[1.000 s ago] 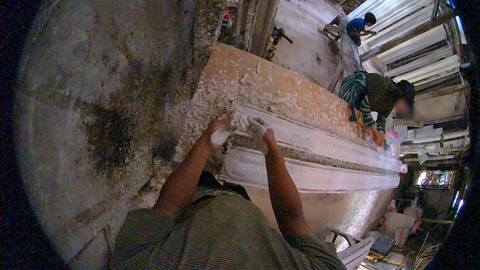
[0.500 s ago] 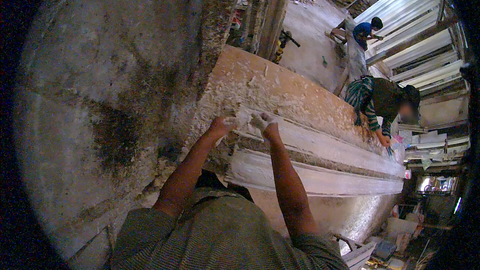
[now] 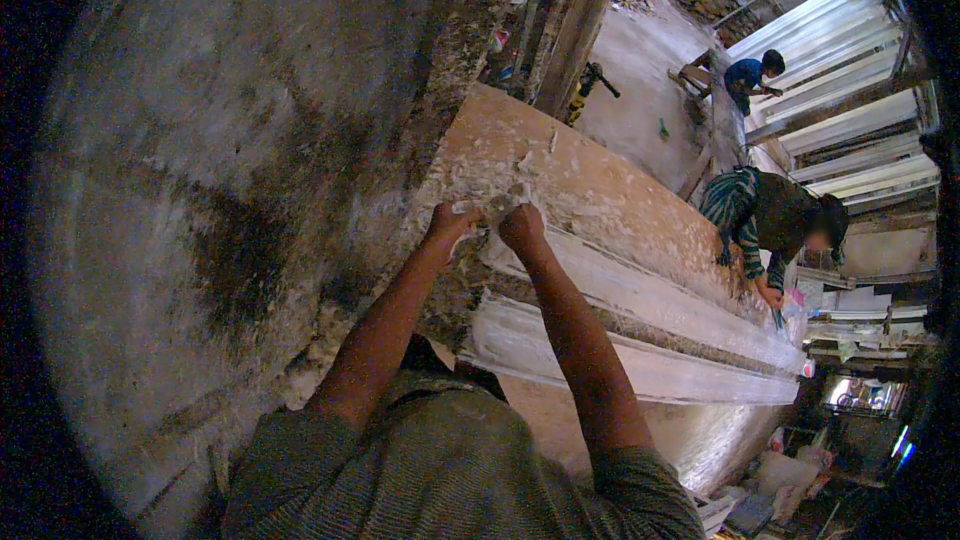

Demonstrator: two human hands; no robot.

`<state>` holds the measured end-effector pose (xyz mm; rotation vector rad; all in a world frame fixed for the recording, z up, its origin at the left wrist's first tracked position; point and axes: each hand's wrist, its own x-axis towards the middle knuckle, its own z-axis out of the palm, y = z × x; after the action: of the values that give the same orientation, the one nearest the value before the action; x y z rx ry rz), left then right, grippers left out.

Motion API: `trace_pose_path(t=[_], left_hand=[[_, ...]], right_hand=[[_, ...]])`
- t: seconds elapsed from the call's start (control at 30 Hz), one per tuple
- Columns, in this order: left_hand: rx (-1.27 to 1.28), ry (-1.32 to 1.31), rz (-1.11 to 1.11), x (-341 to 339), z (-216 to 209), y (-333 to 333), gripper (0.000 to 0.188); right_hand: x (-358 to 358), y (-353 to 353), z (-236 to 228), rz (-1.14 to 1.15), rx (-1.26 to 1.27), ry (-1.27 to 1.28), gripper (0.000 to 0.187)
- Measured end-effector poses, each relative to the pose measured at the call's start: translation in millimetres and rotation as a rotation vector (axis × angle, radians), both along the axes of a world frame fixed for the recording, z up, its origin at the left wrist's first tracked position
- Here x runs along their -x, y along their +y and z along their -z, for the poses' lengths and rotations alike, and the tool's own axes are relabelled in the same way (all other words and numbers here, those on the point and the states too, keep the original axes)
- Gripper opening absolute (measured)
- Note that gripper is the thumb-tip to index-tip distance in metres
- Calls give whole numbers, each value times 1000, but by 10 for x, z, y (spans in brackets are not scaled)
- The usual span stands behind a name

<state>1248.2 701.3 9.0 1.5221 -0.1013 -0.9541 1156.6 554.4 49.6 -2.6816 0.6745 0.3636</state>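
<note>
Both of my arms reach forward over a tan, plaster-spattered board [image 3: 600,170]. My left hand [image 3: 452,224] has its fingers curled, with white plaster smeared over them; whether it grips anything does not show clearly. Beside it, a small gap away, my right hand [image 3: 521,227] is closed in a fist. A small greyish-white piece [image 3: 516,192] shows at the fist's far side, too blurred to name. Just nearer than the right hand begin long white plaster mouldings [image 3: 620,290], lying lengthwise and running off to the right.
A stained wall [image 3: 240,160] rises at my left. To the right, a person in a striped garment [image 3: 765,220] bends over the board's far end. Farther back another person in blue [image 3: 745,78] crouches. A yellow and black tool [image 3: 590,90] stands behind the board near a wooden post [image 3: 580,25].
Both hands have moved farther away over the board, off the near end of the moulding. My right hand's fingers have closed into a fist. The whole view has shifted slightly.
</note>
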Motion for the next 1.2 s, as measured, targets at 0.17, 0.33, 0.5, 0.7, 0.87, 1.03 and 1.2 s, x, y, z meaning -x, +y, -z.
trace_pose_path(t=[0.17,0.33,0.5,0.7,0.87,1.03,1.2], left_hand=[[-68,-83,107,-110,244,-138,56],[-57,-105,26,-88,459,-239,51],[190,35,-19,-71,472,-131,47],[-80,30,-173,-97,47,-113,45],[-113,-46,-53,-154,-1,65,51],[-4,5,49,-60,515,331,58],[44,-87,240,127,653,541,64]], right_hand=[[-187,28,-153,-161,48,376,35],[-69,49,112,-267,145,301,44],[23,170,718,-246,546,-352,55],[-27,127,1222,243,-31,35,45],[206,-8,1128,-278,313,-145,23],[406,65,695,-854,446,323,15],[410,309,176,-722,316,139,17]])
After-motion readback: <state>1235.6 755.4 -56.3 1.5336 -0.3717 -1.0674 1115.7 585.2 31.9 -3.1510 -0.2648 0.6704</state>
